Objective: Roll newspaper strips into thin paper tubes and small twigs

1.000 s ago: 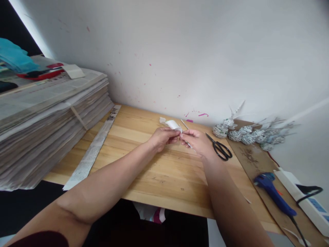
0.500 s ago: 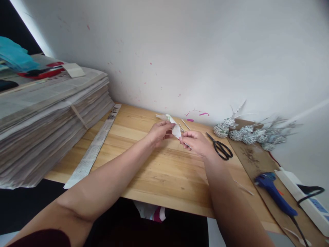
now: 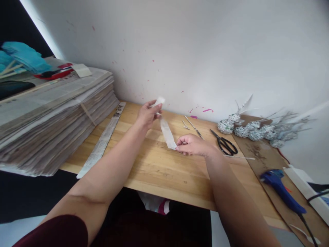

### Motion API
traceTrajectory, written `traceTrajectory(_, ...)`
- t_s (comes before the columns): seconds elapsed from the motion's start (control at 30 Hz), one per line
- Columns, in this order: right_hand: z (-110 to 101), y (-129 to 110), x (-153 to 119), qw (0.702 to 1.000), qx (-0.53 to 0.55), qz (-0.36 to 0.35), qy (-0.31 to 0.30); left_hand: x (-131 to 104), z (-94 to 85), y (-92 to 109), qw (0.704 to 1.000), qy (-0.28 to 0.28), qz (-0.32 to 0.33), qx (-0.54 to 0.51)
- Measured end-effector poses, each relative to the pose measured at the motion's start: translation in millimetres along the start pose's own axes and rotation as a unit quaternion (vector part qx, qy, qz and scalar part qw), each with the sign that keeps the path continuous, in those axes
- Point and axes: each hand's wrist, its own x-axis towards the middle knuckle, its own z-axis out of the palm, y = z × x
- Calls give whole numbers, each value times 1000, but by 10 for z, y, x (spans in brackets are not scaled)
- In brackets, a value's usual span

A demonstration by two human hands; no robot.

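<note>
A pale paper strip point(image 3: 167, 133) stretches between my two hands above the wooden table. Its upper end is pinched in my left hand point(image 3: 149, 115), close to the wall. Down at its lower corner, my right hand point(image 3: 189, 145) grips the paper between thumb and fingertips. Just beyond the right hand lie a thin rolled paper stick point(image 3: 194, 127) and a few short white scraps point(image 3: 185, 125). Black-handled scissors point(image 3: 225, 144) rest to the right of that hand, blades pointing away.
Tall newspaper stacks point(image 3: 84, 99) stand at left, with a long newspaper strip point(image 3: 102, 139) beside them. At right, woven paper pieces point(image 3: 254, 130) lie by brown cardboard point(image 3: 250, 151), along with a blue glue gun point(image 3: 284, 192) and a white power strip point(image 3: 308, 185).
My hands have drawn apart, the left going up and leftward, and the paper strip is now spread out between them. A thin paper stick now lies near the scissors.
</note>
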Motion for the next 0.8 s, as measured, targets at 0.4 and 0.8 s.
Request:
traceTrajectory(0.4, -81, -2, -18, 998, 22, 43, 31, 244, -335, -58, 954, -3, 248, 171)
traceTrajectory(0.8, -132, 92, 66, 963, 183, -39, 195, -314, 107, -205, 914, -274, -118, 274)
